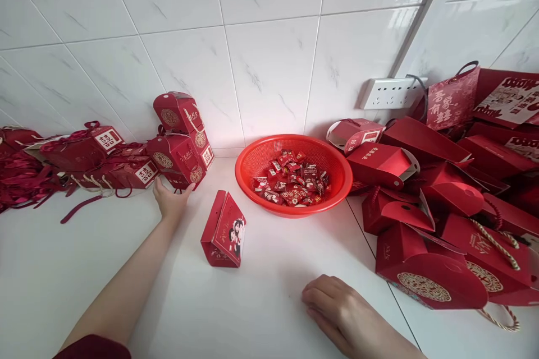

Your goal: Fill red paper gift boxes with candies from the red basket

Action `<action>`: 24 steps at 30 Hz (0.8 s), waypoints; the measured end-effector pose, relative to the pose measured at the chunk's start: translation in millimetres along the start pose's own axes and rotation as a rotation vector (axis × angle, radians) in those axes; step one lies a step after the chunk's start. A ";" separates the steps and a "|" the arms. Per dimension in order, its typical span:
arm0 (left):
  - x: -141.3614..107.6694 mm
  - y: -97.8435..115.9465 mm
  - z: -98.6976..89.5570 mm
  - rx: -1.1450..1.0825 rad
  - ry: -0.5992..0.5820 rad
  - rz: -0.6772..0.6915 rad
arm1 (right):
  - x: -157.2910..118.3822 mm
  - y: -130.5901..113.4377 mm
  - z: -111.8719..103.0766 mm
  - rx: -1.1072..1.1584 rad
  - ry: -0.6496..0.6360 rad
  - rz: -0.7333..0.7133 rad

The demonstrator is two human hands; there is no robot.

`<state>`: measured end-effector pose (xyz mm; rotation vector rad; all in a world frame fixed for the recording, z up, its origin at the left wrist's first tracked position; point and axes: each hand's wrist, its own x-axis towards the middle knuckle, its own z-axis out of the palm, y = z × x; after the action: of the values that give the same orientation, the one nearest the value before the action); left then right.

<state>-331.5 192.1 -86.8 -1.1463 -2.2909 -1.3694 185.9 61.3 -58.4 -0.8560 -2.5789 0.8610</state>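
Note:
My left hand [172, 199] reaches to the left and spans the lower front of a red gift box [179, 160], thumb on its right side and fingers on its left. That box has a gold round emblem, and a second red box [174, 112] sits on top of it. My right hand [337, 308] rests on the white counter with its fingers curled in and nothing visible in them. Between the hands stands a closed red box [227, 230] with a printed couple. Behind it is a red plastic basket [244, 179] holding several wrapped candies [295, 179].
Finished-looking red boxes with ribbons [80, 151] line the wall at left. A large pile of red boxes [425, 269], some with rope handles, fills the right side. A white power strip [389, 93] is against the tiled wall [269, 61].

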 end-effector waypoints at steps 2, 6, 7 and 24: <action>9.6 -2.3 8.1 -0.034 -0.031 -0.052 | 0.0 0.8 -0.3 -0.015 0.000 0.004; 20.4 -4.4 22.6 -0.042 -0.049 -0.144 | -0.5 2.5 -1.6 -0.034 0.005 0.025; 21.5 -4.5 24.9 -0.030 -0.045 -0.158 | -0.7 2.7 -1.9 -0.032 0.005 0.027; 8.5 13.3 24.0 0.154 -0.059 -0.162 | -4.2 -0.4 -5.8 -0.052 -0.009 0.043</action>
<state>-323.2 219.6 -86.4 -0.9855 -2.5295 -1.2004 191.5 61.0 -54.0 -0.9272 -2.6097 0.8149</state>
